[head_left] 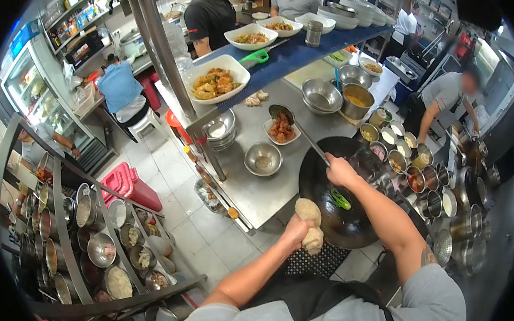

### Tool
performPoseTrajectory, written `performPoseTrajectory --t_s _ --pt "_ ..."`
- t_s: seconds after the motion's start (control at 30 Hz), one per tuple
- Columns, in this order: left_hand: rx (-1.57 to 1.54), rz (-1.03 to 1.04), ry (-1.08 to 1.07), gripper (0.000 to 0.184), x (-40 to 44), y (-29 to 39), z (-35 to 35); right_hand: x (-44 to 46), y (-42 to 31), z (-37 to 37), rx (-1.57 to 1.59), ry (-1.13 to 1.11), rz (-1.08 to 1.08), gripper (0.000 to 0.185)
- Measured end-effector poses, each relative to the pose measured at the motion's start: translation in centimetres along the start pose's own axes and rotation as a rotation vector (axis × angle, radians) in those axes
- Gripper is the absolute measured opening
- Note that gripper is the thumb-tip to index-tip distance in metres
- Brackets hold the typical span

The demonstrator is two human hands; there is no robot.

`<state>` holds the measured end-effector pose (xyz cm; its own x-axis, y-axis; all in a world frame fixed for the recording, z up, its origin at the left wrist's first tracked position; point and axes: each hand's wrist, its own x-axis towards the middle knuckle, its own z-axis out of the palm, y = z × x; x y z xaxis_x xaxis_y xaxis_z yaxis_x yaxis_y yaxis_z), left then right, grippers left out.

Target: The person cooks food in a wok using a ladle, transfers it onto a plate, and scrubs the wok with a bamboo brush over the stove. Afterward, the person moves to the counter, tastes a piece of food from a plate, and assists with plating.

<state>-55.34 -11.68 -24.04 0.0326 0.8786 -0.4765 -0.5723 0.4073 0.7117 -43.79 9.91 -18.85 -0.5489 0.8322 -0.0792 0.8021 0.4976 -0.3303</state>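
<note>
My left hand (296, 231) is closed around a bunched beige cloth (308, 211) at the near left rim of a black wok (355, 228). A few green pepper pieces (340, 200) lie inside the wok. In my right hand (341, 171) is the long handle of a metal ladle (308, 135), reaching across the wok to the counter. The ladle's bowl is at a white dish (291, 138) of reddish-brown saucy pieces; whether it touches them I cannot tell. A small steel bowl (263, 159) stands close by.
A blue-topped shelf (286, 58) above the counter holds plated dishes (214, 80). Steel bowls (322, 95) and a pot (357, 99) stand behind the wok. Several ingredient containers (415, 180) crowd the right. A person (444, 93) bends there; others stand beyond the shelf.
</note>
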Motion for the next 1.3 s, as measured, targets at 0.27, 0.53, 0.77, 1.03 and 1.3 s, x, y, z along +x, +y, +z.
performPoseTrajectory --t_s 0.27,0.53,0.77,1.03,1.3 --pt "-0.033 -0.002 0.033 0.054 2.1 1.0 -0.4 -2.0 -1.4 -1.8 -0.242 -0.018 0.007 0.066" --pt "0.044 -0.004 0.062 0.053 3.2 1.7 -0.2 -4.0 -0.3 -1.1 -0.291 -0.015 0.046 0.068" --pt "-0.06 0.008 0.029 0.047 3.9 1.4 0.1 -5.5 -1.7 -2.2 -0.307 -0.039 0.083 0.066" --pt "-0.126 0.049 0.089 0.048 3.8 -0.2 0.2 -12.2 1.3 -3.0 0.376 0.11 0.273 0.06" --pt "-0.074 0.051 -0.003 0.045 1.6 -3.0 1.0 -32.0 7.0 -3.9 0.206 0.058 0.657 0.06"
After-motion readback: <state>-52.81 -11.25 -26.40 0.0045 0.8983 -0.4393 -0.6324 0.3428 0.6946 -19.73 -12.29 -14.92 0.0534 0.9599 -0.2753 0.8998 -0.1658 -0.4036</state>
